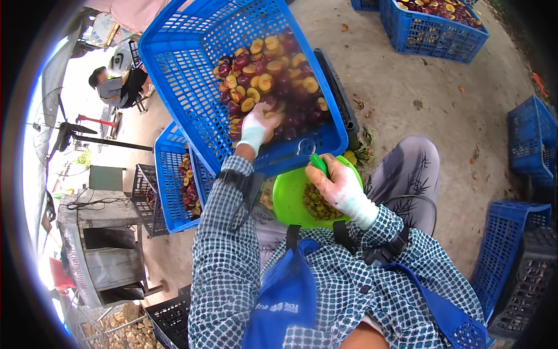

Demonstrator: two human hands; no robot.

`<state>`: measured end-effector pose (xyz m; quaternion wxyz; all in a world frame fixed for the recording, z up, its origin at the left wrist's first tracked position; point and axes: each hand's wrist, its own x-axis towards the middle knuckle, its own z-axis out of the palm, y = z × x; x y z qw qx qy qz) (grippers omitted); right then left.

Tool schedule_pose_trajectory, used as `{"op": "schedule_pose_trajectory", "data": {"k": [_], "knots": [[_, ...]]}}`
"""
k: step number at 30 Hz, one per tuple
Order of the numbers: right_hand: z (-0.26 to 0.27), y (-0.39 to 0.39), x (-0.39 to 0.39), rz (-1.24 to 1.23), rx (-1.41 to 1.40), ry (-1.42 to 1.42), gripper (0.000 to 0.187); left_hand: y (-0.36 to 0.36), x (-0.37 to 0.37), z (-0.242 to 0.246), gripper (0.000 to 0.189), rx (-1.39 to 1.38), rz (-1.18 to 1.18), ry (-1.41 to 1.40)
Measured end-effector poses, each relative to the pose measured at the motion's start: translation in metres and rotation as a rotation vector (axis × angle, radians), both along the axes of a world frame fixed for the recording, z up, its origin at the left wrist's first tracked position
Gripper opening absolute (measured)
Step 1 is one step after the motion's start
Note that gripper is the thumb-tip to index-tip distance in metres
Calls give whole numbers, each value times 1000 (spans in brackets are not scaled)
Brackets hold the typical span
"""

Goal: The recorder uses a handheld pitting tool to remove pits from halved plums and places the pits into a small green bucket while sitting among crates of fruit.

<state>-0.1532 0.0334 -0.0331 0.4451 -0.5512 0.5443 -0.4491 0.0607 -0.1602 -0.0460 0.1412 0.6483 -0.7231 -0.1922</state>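
Note:
Halved plums (266, 83), dark red outside with yellow flesh, fill the lower side of a tilted blue plastic crate (178, 70) before me. My left hand (260, 124), in a white glove, reaches in among them. Its fingertips are partly hidden, so a hold on a plum half cannot be made out. My right hand (338, 183), gloved with bare fingers, grips a pitting tool (319, 164) by its green handle. The tool's round metal loop points up near the crate's rim. Under that hand a bright green plastic basin (285, 192) holds plum stones (320, 203).
Another blue crate (163, 187) with plum halves stands at left, beside a black crate (146, 200). More plums lie in a crate (431, 37) at upper right. Blue crates (501, 253) line the right side. A fan (67, 131) and a seated person (120, 87) are at left.

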Motion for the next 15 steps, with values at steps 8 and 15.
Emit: {"op": "schedule_pose_trajectory", "data": {"k": [8,15], "knots": [[-17,7,14,-44,-178,190,31,122,-24,21,30,696,184,1613],[-28,5,13,-5,-196,184,34,150,-52,17,43,605,159,1701]]}}
